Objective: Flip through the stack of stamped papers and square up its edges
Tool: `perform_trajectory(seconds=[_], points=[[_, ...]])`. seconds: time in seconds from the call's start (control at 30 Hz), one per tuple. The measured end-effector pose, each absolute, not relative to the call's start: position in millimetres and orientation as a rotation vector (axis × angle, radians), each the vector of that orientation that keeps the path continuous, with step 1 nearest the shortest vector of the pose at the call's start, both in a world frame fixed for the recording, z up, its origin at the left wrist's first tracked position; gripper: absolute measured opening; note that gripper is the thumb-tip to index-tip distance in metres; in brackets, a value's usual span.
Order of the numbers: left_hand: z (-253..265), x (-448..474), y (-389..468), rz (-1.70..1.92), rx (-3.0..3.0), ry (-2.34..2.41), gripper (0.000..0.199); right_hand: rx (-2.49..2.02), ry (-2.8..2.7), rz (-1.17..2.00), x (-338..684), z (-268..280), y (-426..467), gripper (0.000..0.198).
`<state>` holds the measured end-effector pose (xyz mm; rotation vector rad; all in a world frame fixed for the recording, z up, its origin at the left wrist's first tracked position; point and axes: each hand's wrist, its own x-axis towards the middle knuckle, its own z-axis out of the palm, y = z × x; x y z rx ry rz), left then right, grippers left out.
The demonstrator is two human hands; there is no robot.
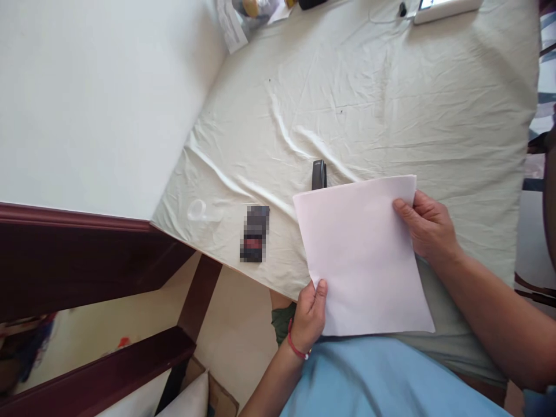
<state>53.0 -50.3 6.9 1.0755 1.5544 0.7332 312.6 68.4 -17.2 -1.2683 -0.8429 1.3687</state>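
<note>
Both hands pinch the paper (362,255) over the near table edge: left hand (309,315) at its near-left corner, right hand (428,225) far-right. Uneven pull could crease it against the stapler (318,174).

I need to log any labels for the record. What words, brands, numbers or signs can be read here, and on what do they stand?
None can be read.
white paper, held by the left hand and right hand: blank on the side that shows.
black stapler: no legible marking.
small dark object on the cloth-covered table: blurred out.
white device at the far edge: too small to read.
</note>
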Motion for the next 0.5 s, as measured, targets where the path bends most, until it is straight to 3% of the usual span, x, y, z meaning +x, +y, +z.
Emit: perform_trajectory(seconds=[0.3,0.5], points=[[9.5,25.9,-46.8,0.579,1.127,1.530,0.062,-1.386,-1.058,1.052,319.2,-25.8,73.2,0.022],[8.3,22.3,-43.8,0.628,1.146,1.508,0.059,-1.351,-1.014,1.051,318.2,-30.7,75.5,0.020]])
